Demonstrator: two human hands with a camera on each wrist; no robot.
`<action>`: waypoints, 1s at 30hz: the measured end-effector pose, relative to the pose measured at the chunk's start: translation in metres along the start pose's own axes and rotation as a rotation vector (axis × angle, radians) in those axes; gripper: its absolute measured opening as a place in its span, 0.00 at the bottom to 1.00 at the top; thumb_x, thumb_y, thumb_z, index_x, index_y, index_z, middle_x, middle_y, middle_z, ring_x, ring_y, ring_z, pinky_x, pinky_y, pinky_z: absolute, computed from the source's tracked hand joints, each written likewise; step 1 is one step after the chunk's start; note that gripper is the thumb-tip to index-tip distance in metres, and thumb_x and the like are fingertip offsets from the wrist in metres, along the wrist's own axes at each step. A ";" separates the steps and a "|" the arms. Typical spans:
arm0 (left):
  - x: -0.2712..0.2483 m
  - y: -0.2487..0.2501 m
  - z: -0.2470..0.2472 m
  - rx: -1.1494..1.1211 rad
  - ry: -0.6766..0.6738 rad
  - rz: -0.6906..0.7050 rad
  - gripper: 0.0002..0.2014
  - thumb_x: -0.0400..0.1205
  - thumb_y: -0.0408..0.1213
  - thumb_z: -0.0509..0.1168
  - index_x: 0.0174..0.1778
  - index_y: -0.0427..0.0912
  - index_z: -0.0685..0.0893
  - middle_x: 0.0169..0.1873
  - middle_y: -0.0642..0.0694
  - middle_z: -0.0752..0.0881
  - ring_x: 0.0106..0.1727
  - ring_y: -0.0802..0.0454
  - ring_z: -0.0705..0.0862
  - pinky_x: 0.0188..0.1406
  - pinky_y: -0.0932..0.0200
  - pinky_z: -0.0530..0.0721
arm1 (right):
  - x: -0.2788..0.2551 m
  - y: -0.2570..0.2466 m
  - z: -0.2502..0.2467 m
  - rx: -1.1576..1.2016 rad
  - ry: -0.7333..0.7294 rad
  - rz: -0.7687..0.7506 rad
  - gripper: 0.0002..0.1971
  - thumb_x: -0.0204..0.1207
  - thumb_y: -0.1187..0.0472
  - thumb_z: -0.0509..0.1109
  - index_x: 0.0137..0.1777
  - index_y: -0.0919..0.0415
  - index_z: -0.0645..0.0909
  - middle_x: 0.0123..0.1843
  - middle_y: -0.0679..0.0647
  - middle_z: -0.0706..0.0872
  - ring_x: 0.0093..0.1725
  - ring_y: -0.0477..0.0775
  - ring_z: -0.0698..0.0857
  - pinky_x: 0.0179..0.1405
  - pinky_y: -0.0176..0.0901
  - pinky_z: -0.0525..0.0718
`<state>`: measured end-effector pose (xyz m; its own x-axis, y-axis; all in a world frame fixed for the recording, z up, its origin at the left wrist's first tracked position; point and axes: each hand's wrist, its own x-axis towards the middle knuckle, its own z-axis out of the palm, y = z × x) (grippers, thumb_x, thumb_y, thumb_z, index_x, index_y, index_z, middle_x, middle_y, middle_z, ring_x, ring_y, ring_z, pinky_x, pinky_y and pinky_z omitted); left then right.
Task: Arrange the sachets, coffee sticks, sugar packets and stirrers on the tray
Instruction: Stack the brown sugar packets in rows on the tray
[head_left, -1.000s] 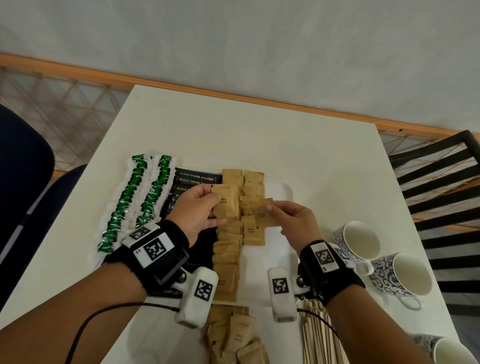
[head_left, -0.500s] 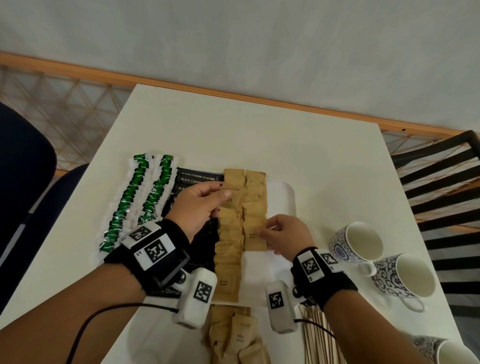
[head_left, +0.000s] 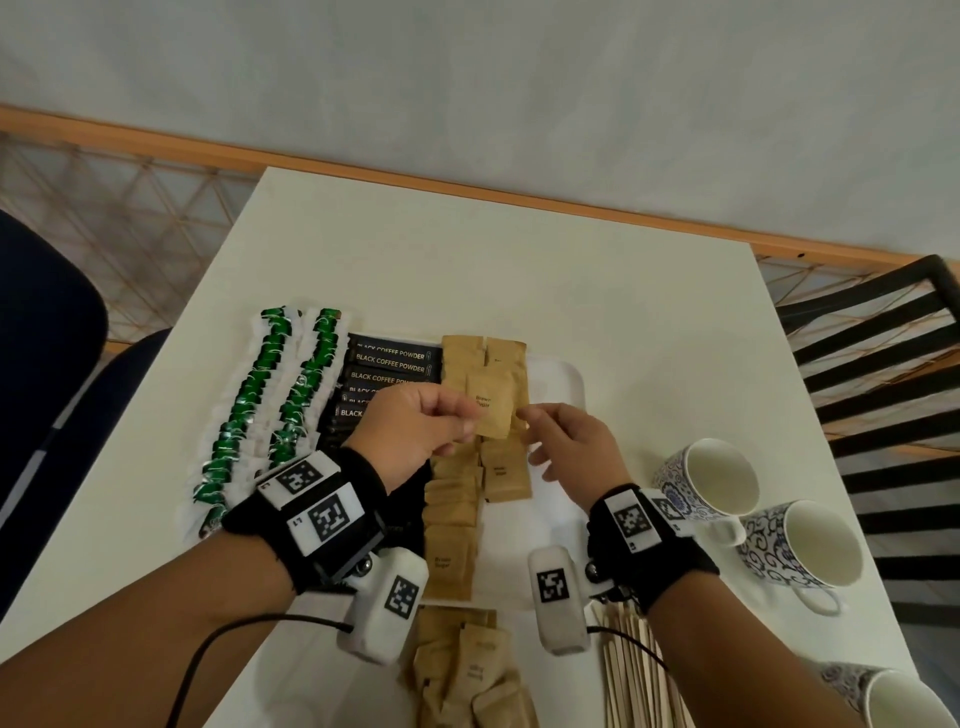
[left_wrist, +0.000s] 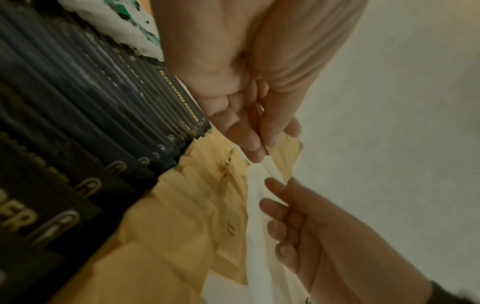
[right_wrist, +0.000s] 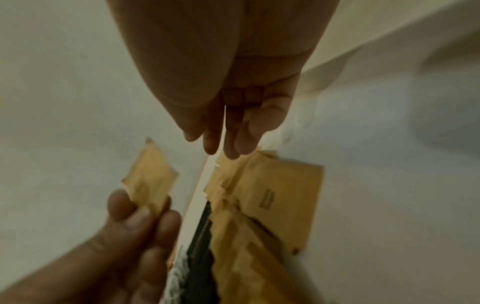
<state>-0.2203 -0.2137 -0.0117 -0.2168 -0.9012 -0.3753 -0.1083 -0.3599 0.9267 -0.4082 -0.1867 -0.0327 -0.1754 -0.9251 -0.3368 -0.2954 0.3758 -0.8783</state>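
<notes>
My left hand (head_left: 470, 421) pinches a brown sugar packet (head_left: 491, 405) by its left edge and holds it above the white tray (head_left: 563, 379). My right hand (head_left: 527, 421) hovers just right of that packet with straight fingers and holds nothing; the right wrist view shows its fingertips (right_wrist: 210, 148) apart from the packet (right_wrist: 150, 181). On the tray lie green-and-white sachets (head_left: 270, 395), black coffee sticks (head_left: 389, 361) and two columns of sugar packets (head_left: 452, 514). The right column (head_left: 506, 478) is shorter.
A loose pile of sugar packets (head_left: 467, 670) lies at the table's front edge, with wooden stirrers (head_left: 639, 675) to its right. Three patterned mugs (head_left: 711, 478), (head_left: 815, 545), (head_left: 904, 701) stand right of the tray. A black slatted chair (head_left: 883, 374) is at the right.
My right hand laid its sugar packet down in the right column, let go, and came back up beside the packet in my left hand. The left hand kept its hold.
</notes>
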 end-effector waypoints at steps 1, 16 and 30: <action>0.000 0.000 0.002 0.001 0.001 0.005 0.11 0.75 0.19 0.70 0.35 0.39 0.85 0.35 0.43 0.89 0.36 0.51 0.87 0.31 0.65 0.84 | -0.001 -0.005 0.000 0.068 -0.016 0.011 0.10 0.81 0.51 0.65 0.49 0.53 0.86 0.40 0.51 0.88 0.32 0.46 0.83 0.30 0.39 0.80; 0.000 -0.005 0.001 0.463 0.053 0.115 0.09 0.76 0.33 0.71 0.43 0.52 0.80 0.42 0.53 0.82 0.37 0.59 0.77 0.37 0.70 0.77 | -0.012 0.012 -0.015 -0.273 -0.198 0.060 0.05 0.71 0.55 0.77 0.43 0.55 0.87 0.35 0.48 0.88 0.32 0.44 0.83 0.35 0.34 0.82; 0.003 -0.005 0.024 1.265 -0.010 0.272 0.19 0.71 0.62 0.69 0.54 0.59 0.79 0.56 0.57 0.75 0.61 0.52 0.71 0.63 0.54 0.68 | -0.014 0.021 0.007 -0.438 0.022 0.071 0.22 0.68 0.45 0.76 0.60 0.47 0.76 0.40 0.47 0.83 0.41 0.45 0.83 0.35 0.36 0.77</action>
<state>-0.2434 -0.2093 -0.0179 -0.3836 -0.9049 -0.1842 -0.8956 0.3160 0.3130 -0.4051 -0.1661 -0.0488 -0.2278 -0.8966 -0.3797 -0.6514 0.4302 -0.6250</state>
